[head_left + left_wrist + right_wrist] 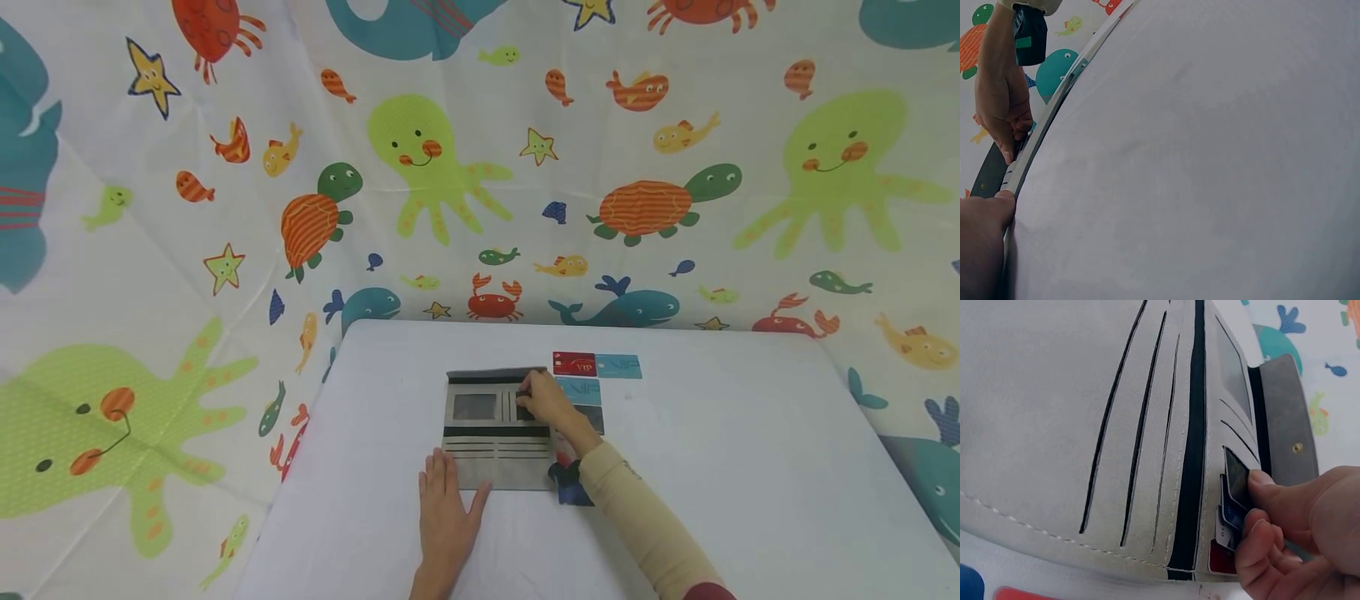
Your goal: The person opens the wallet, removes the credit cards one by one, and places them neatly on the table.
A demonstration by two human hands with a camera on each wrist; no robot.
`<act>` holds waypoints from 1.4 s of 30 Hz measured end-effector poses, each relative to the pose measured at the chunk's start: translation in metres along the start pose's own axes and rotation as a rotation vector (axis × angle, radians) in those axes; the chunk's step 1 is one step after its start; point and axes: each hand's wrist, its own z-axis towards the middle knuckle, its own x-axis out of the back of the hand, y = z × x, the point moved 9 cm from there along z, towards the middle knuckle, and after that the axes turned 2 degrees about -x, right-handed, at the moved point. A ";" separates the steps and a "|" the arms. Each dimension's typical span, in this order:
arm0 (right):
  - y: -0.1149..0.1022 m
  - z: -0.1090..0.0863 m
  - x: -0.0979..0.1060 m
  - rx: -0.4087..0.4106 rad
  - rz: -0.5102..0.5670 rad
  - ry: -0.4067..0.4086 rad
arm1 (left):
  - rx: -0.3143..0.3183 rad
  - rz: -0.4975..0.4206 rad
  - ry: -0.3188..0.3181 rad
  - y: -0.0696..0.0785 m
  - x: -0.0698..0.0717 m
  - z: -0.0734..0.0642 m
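A grey wallet (pixel 487 472) lies unfolded on the white table, with rows of card slots and a clear window. My left hand (pixel 448 517) rests at its lower left, fingers straight along the edge and thumb spread. At the upper right of the wallet, my right hand (pixel 551 402) pinches a black card (pixel 1237 478) between thumb and curled fingers. The right wrist view shows this card partly in a slot, with a blue card (pixel 1232 512), a white card (pixel 1225 536) and a red card (pixel 1220 559) poking out beside it.
Right of the wallet lie a red VIP card (pixel 574 364), light blue VIP cards (pixel 618 367) and a dark card (pixel 595 419). A dark blue card (pixel 574 495) is under the right forearm. A cloth (pixel 465 275) printed with sea animals hangs behind the table (pixel 720 467).
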 end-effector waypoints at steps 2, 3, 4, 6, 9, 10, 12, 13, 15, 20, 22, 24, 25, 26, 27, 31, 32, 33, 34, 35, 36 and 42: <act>0.000 0.000 0.000 -0.005 0.014 0.003 | 0.004 -0.002 -0.005 0.000 0.000 0.000; 0.000 0.000 0.001 -0.007 0.018 0.005 | 0.005 -0.003 -0.006 0.000 0.000 -0.001; 0.001 0.000 0.001 -0.013 0.022 0.007 | 0.004 -0.006 -0.003 0.000 0.000 -0.001; 0.000 0.000 0.001 -0.021 0.027 0.010 | -0.002 0.001 0.008 0.000 0.000 -0.001; 0.000 -0.001 0.001 -0.035 0.031 0.019 | -0.022 0.013 0.039 0.002 0.003 -0.002; 0.000 -0.001 0.001 -0.039 0.033 0.021 | -0.029 0.019 0.051 0.002 0.003 -0.002; 0.000 -0.002 0.002 -0.044 0.033 0.025 | -0.038 0.030 0.068 0.003 0.005 -0.003; 0.000 -0.002 0.002 -0.046 0.031 0.026 | -0.039 0.034 0.074 0.004 0.005 -0.003; 0.000 -0.003 0.002 -0.049 0.033 0.025 | -0.043 0.040 0.084 0.004 0.006 -0.003; 0.002 -0.004 0.002 -0.076 0.055 0.014 | -0.024 0.027 0.052 0.003 0.004 -0.002; 0.003 -0.004 0.002 -0.081 0.061 0.011 | -0.008 0.017 0.023 0.001 0.002 -0.002; 0.004 -0.003 0.003 -0.075 0.057 0.012 | 0.003 0.012 0.003 0.000 0.001 -0.001; 0.004 -0.002 0.003 -0.072 0.055 0.011 | 0.008 0.009 -0.007 0.000 0.001 -0.001; 0.004 -0.002 0.002 -0.069 0.051 0.009 | 0.011 0.008 -0.013 0.000 0.000 -0.001; 0.005 -0.001 0.002 -0.066 0.047 0.008 | 0.014 0.006 -0.019 0.000 0.000 0.000; 0.006 0.001 0.004 -0.069 0.052 0.005 | 0.013 0.012 -0.020 0.001 0.000 0.000; 0.007 0.002 0.004 -0.072 0.059 0.004 | 0.012 0.014 -0.017 0.001 0.001 0.000; 0.007 0.002 0.005 -0.075 0.063 0.002 | 0.010 0.017 -0.015 0.001 0.001 0.000; 0.008 0.002 0.005 -0.077 0.066 -0.001 | 0.007 0.021 -0.008 0.001 0.001 0.000; 0.008 0.002 0.005 -0.081 0.068 -0.003 | 0.004 0.022 -0.003 0.002 0.001 0.000; 0.009 0.002 0.005 -0.087 0.072 -0.007 | -0.001 0.022 0.007 0.002 0.002 0.000; 0.012 0.002 0.003 -0.102 0.092 -0.026 | -0.010 0.031 0.020 0.003 0.004 0.000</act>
